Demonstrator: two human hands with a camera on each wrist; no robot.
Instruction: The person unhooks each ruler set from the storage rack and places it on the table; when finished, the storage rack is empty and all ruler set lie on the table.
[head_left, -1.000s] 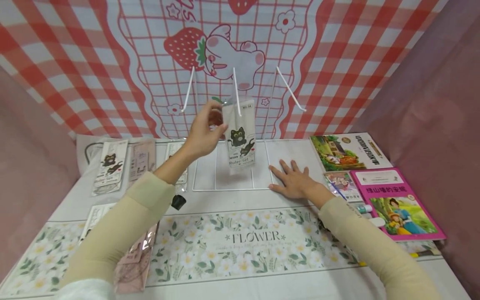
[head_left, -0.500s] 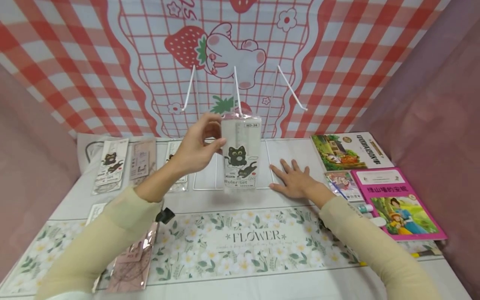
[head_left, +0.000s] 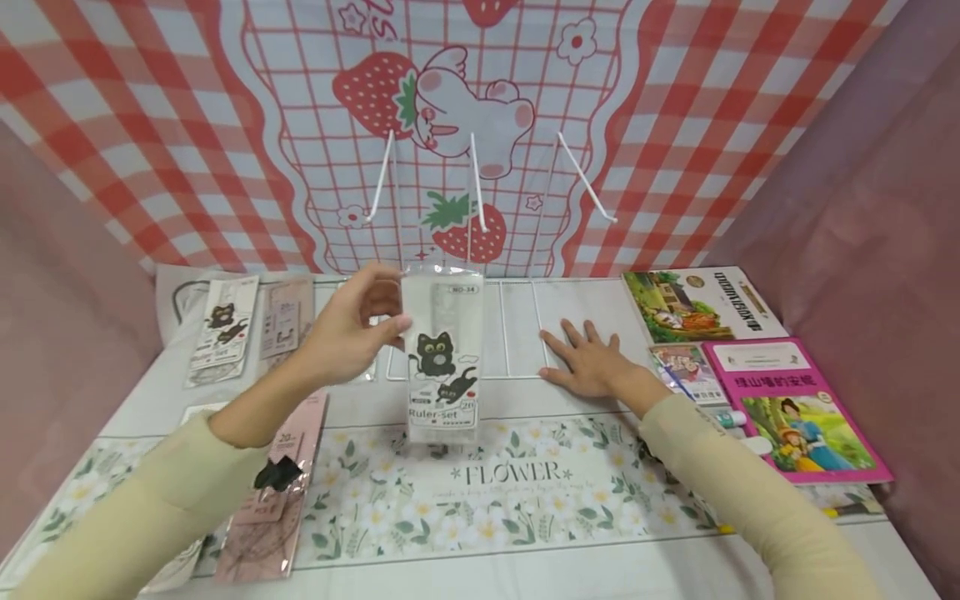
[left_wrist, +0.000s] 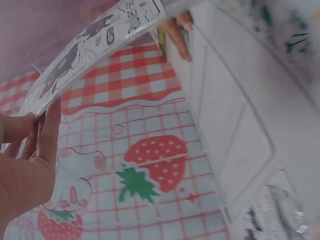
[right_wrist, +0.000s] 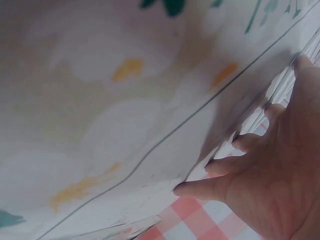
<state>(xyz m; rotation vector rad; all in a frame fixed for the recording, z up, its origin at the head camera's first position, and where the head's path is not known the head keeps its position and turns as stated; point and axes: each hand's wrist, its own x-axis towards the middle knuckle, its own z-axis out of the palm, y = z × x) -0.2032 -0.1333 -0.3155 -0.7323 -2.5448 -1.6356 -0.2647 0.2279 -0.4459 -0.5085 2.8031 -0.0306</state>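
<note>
My left hand (head_left: 358, 323) pinches the left edge of a ruler set pack (head_left: 444, 358), a clear sleeve with black cats and "Ruler-set" printed on it. The pack hangs upright in front of the white wire rack (head_left: 522, 329), below its middle prong (head_left: 477, 183). In the left wrist view the thumb and fingers of the left hand (left_wrist: 30, 155) grip one end of the ruler set pack (left_wrist: 85, 47). My right hand (head_left: 588, 360) lies spread on the table at the rack base's right side. The right wrist view shows the right hand (right_wrist: 265, 185) with fingers outstretched.
More ruler sets lie at left: a cat pack (head_left: 220, 329), a pink pack (head_left: 287, 321) and another pink pack (head_left: 273, 500) near the front. Books (head_left: 795, 408) (head_left: 697, 304) and a glue stick (head_left: 729, 417) lie at right. A floral mat (head_left: 517, 508) runs across the front.
My left hand has drawn the ruler set pack down, leftward and nearer, away from the middle prong. The right hand has stayed put.
</note>
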